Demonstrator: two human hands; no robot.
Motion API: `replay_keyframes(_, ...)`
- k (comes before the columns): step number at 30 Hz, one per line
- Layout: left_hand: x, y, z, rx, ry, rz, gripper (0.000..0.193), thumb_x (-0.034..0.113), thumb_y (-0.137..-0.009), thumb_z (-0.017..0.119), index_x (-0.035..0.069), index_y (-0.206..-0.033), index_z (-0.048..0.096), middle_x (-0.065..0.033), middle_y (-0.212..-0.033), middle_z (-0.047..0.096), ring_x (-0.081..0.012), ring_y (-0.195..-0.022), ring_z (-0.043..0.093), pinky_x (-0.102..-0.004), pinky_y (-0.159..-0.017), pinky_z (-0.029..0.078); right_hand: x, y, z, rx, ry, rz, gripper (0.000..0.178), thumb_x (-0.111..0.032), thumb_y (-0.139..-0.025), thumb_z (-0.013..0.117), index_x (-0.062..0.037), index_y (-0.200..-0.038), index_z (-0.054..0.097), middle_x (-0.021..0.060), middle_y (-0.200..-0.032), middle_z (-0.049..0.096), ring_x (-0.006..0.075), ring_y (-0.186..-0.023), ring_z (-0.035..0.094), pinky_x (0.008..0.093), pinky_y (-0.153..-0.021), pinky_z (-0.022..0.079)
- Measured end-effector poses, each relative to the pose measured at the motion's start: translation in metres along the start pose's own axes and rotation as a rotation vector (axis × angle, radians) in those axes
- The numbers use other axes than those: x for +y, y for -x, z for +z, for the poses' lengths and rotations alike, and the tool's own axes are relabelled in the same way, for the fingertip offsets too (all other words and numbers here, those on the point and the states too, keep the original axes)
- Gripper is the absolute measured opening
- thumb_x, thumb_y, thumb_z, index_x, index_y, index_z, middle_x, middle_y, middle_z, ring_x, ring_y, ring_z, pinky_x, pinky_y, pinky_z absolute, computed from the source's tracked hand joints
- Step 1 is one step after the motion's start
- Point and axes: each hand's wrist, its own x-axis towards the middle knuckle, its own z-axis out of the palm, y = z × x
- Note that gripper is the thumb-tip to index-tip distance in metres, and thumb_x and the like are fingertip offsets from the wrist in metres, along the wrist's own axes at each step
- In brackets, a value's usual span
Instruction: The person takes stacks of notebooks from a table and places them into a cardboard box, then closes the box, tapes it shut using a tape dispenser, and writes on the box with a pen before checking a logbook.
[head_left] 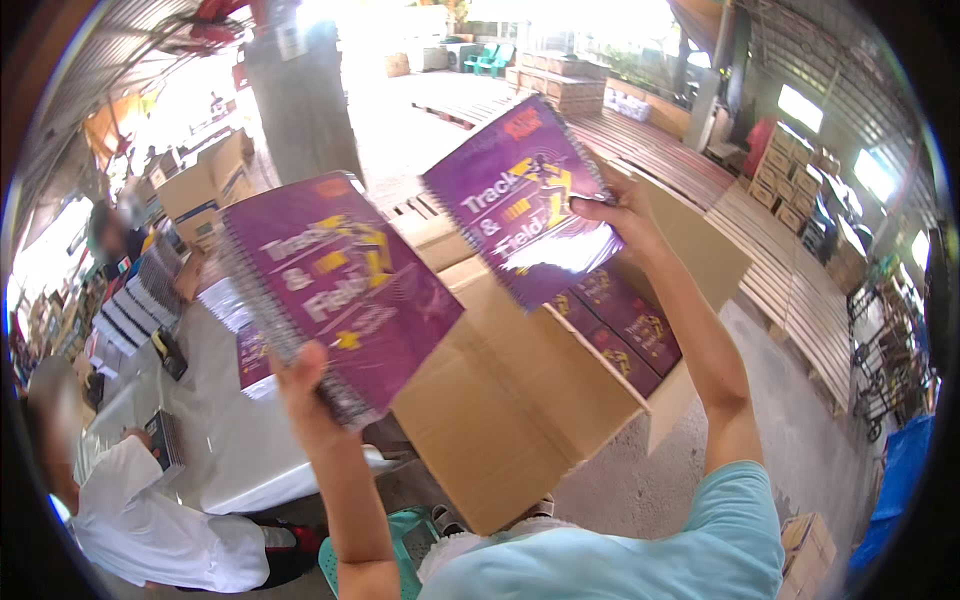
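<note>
My left hand (308, 385) is closed on the lower spiral edge of a purple spiral notebook stack (335, 280), its cover tilted towards me. Several wire bindings show along that edge. Higher up and to the right, my right hand (628, 212) grips a purple spiral notebook (520, 195) by its right edge, thumb on the cover; whether more lie beneath it, I cannot tell. Below both hands stands an open cardboard box (520, 390) with its flaps folded out. Inside it, partly behind my right forearm, lie more purple notebooks (628, 330) with the same cover design.
A grey-topped table (250, 440) at the left bears more notebook stacks (140, 300). Beside it a person in a white shirt (165, 510) handles dark notebooks. Behind are a concrete pillar (300, 110) and wooden pallets (780, 280). A green plastic stool (400, 540) stands near my feet.
</note>
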Motion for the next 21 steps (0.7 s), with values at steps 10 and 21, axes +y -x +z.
replay_keyframes(10,0.0,0.092,0.057,-0.081,0.077,0.191,0.06,0.032,-0.089,0.06,-0.002,-0.136,0.043,-0.0174,-0.133,0.052,-0.0311,-0.12,0.054,-0.048,-0.101,0.045,0.138,0.054,-0.22,0.264,0.212,0.146,0.078,-0.014,-0.068,0.086,-0.0014,-0.136,0.051,0.0127,-0.112,0.068,0.014,-0.092,0.064,0.028,-0.078,0.054)
replay_keyframes(21,-0.095,0.101,0.121,-0.177,-0.054,0.098,0.07,0.035,-0.082,0.063,-0.001,-0.138,0.041,-0.019,-0.133,0.052,-0.0337,-0.117,0.056,-0.0506,-0.096,0.049,0.252,0.039,-0.167,-0.336,0.642,0.134,0.1,-0.07,-0.077,0.062,-0.0109,-0.15,0.029,0.0242,-0.148,0.037,0.0351,-0.136,0.039,0.0395,-0.11,0.034)
